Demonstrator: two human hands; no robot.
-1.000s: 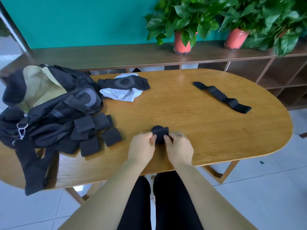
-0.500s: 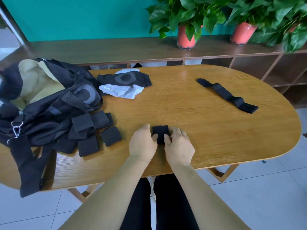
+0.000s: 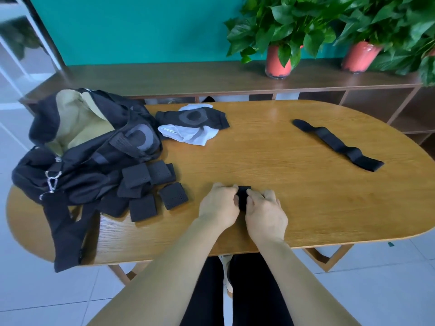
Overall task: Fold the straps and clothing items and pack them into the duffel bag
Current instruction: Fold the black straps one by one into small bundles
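A small folded black strap (image 3: 242,196) lies on the wooden table (image 3: 294,203) near its front edge. My left hand (image 3: 219,204) and my right hand (image 3: 264,211) pinch it from either side, fingers curled over it, so most of it is hidden. Several folded black straps (image 3: 150,184) lie in a loose pile to the left. The open black duffel bag (image 3: 77,147) with a tan lining slumps at the table's left end. A long unfolded black strap (image 3: 339,144) lies at the right. Black and white clothing items (image 3: 195,124) sit at the back.
The bag's shoulder strap (image 3: 63,231) hangs over the table's front left edge. A low wooden shelf (image 3: 188,76) runs behind the table, carrying two potted plants (image 3: 280,60) in red pots. The floor is tiled.
My hands have closed in tighter over the small strap, covering more of it. The view has shifted slightly; nothing else on the table has moved.
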